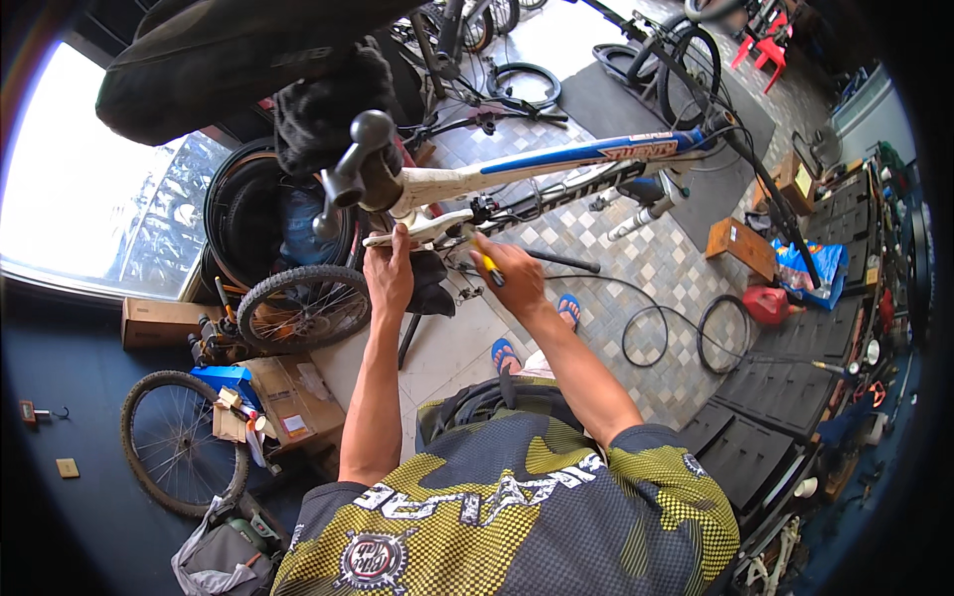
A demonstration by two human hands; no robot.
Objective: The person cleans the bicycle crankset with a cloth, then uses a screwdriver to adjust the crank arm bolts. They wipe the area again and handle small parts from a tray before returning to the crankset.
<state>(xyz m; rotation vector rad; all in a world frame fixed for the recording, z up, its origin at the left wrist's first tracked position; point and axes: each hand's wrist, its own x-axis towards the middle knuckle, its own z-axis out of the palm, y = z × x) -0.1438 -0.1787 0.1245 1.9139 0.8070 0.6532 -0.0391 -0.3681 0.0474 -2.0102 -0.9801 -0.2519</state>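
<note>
A white and blue bicycle frame (556, 162) is held up in front of me, with a silver clamp (360, 164) at its left end. My left hand (390, 273) closes round a flat white bar (422, 228) below the clamp, thumb on top; I cannot tell whether the bar belongs to the frame. To its right, my right hand (513, 281) grips a slim tool with a yellow and black handle (491, 266). The tool's tip points toward dark fittings (484, 209) at the bar's right end. What the tip touches is too small to tell.
A large black saddle (229, 65) hangs close at the upper left. Loose wheels (303, 308) and cardboard boxes (293, 397) stand at left. A black hose (646, 310) loops over the tiled floor. Dark drawer cabinets (770, 397), a wooden box (740, 248) and a red container (765, 305) stand right.
</note>
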